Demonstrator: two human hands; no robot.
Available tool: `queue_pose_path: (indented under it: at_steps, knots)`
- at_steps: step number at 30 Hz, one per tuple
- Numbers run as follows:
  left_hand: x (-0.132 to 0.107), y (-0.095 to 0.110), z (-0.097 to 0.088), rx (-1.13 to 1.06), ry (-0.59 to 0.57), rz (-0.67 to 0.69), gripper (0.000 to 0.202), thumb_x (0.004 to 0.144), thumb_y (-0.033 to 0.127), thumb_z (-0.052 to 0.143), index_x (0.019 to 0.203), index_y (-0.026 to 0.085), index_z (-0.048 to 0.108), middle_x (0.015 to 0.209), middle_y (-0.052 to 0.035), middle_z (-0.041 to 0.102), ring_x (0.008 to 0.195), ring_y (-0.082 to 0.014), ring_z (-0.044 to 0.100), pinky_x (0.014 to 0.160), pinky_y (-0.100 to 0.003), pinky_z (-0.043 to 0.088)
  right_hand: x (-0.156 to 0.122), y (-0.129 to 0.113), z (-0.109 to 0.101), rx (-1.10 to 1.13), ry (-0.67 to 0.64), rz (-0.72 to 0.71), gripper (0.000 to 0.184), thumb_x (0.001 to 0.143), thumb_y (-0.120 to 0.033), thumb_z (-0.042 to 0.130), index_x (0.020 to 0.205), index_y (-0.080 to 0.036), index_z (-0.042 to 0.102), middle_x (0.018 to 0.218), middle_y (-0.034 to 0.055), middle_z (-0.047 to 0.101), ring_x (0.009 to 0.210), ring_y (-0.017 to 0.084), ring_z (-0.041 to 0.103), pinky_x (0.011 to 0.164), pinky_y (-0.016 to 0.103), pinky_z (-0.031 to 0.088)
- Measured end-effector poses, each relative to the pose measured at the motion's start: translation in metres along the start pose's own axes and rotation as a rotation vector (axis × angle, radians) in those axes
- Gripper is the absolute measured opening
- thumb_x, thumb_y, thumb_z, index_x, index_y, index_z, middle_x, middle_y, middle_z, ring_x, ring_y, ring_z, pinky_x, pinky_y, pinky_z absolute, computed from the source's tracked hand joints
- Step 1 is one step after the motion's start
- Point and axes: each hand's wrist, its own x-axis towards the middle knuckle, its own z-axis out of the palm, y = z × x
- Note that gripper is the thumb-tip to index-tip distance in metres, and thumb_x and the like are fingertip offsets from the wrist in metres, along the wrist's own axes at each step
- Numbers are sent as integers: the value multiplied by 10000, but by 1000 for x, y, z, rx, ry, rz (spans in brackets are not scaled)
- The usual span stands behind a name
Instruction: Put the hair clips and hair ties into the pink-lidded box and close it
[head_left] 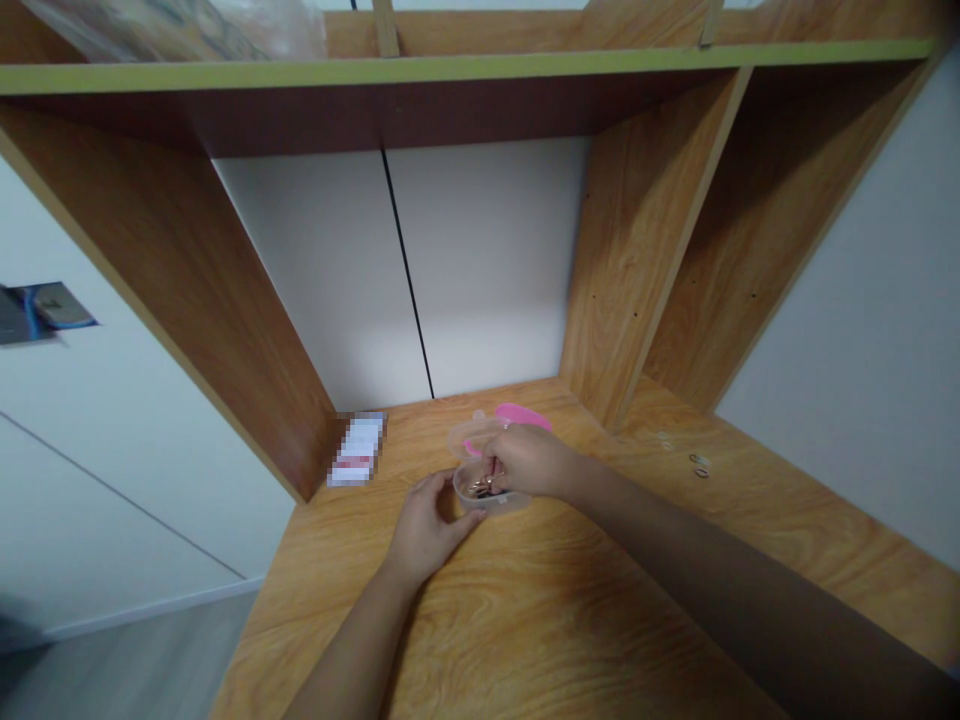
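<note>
A small clear plastic box (495,506) stands on the wooden desk with its lid (459,438) tipped open behind it. Small gold-coloured and dark metal pieces (478,487) lie inside. My left hand (426,525) holds the box's left end, thumb at the front and fingers behind. From the right, my right hand (531,462) reaches over the box with its fingers closed, down among the metal pieces. What the fingertips hold is hidden. A flat pink oval thing (523,414) lies just behind the box, partly covered by my right hand.
A phone-like flat thing (358,448) with a blurred bright face lies at the back left of the desk (525,610). Small rings (699,466) lie at the right. Upright panels (637,230) and a shelf (450,72) enclose the back. A plastic bag (225,30) sits above.
</note>
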Motion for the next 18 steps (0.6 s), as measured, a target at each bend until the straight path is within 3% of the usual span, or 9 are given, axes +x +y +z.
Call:
queue_pose_path:
  at_steps: [8,18]
  knots:
    - [0,-3,1,3,27,10,498,705,343,832,1168,233,688,1165,-96,742,1099,-303,682,1008,-459,512,6,5,3,45,-12,19,126,708,-296,795,828,-261,783,841,-3,790,799,182,708,586,237,373]
    - [-1,-2,0,18,3,9,476,729,365,816,1165,229,680,1166,-96,737,1100,-293,680,1005,-449,508,9,2,15,-12,-54,16,88,717,-239,701,737,-204,780,714,48,762,628,176,659,508,250,327]
